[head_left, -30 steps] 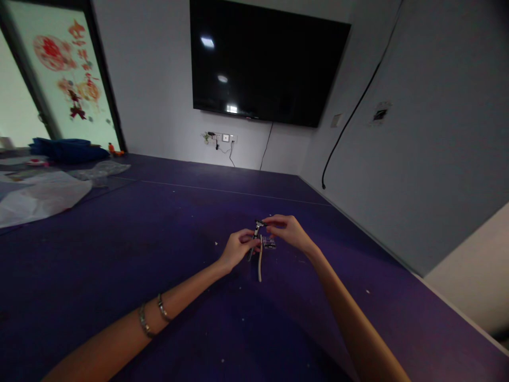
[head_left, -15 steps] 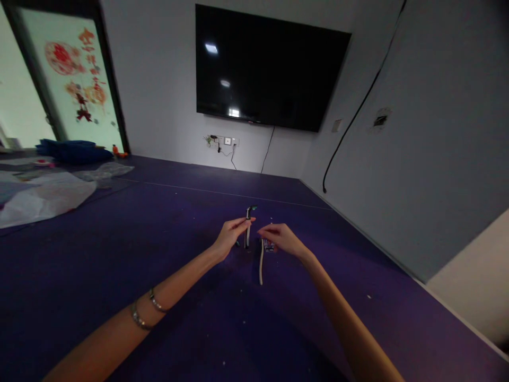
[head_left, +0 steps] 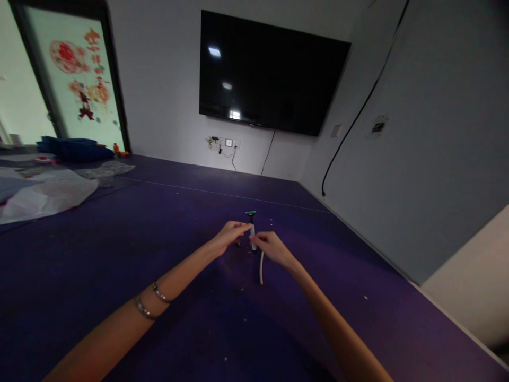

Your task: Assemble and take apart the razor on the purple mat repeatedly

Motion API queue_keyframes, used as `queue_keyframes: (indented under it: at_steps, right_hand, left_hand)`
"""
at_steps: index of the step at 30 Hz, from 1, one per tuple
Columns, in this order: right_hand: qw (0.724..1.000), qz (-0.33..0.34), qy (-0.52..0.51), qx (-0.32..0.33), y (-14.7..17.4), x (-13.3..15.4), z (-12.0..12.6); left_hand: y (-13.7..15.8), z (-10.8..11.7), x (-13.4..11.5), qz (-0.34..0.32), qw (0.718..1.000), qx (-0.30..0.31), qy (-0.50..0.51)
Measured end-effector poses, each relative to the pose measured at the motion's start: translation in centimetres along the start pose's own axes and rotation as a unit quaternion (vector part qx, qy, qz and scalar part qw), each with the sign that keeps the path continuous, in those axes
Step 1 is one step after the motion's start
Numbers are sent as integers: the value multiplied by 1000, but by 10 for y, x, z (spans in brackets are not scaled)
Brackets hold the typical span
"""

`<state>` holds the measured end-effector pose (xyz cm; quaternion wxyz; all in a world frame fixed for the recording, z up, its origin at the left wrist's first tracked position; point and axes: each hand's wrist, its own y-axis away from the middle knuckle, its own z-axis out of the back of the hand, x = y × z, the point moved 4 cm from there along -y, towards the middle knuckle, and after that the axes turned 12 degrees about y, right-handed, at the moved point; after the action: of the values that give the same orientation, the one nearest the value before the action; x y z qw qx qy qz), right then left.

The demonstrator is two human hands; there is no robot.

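Observation:
A razor [head_left: 253, 231] with a pale handle and a dark, green-edged head stands roughly upright in front of me. My left hand [head_left: 229, 234] is closed on the upper handle, thumb and fingers pinching just below the neck. Lower down, the fingertips of my right hand [head_left: 273, 246] are closed against the same handle. A thin cream-coloured strip [head_left: 261, 270] lies on the purple surface, its far end under my right hand. Close behind my left fingers sits a small dark item [head_left: 237, 244], mostly covered.
Around my hands spreads a purple floor-like surface [head_left: 175, 318] with scattered white specks. Clear plastic sheeting [head_left: 59, 193] and a dark blue cloth bundle [head_left: 75, 149] lie at the far left. A television [head_left: 274, 74] hangs ahead, and a black cable [head_left: 358, 114] runs down the right wall.
The razor has turned so its head faces me broadside. My right hand has moved left from above the strip onto the handle, and a small patterned item beside it is now hidden.

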<state>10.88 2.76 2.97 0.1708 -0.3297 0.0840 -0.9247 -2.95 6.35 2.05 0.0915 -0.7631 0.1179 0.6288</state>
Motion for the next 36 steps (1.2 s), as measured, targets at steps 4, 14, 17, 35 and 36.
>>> queue_keyframes:
  at_steps: [4, 14, 17, 35, 36]
  right_hand:
    - [984, -103, 145, 2, 3, -17, -12]
    - [923, -212, 315, 63, 3, -20, -28]
    - [917, -210, 330, 83, 1, -22, -33]
    - [934, -215, 283, 29, 6, -56, 33]
    - [934, -220, 279, 18, 8, -62, 39]
  left_hand:
    - [-15, 29, 4, 36, 994, -94, 32]
    - [-22, 54, -3, 49, 991, -116, 52]
    - [-20, 55, -4, 52, 991, -113, 47]
    - [-34, 51, 37, -123, 947, -29, -295]
    - [-33, 50, 39, -130, 941, -26, -312]
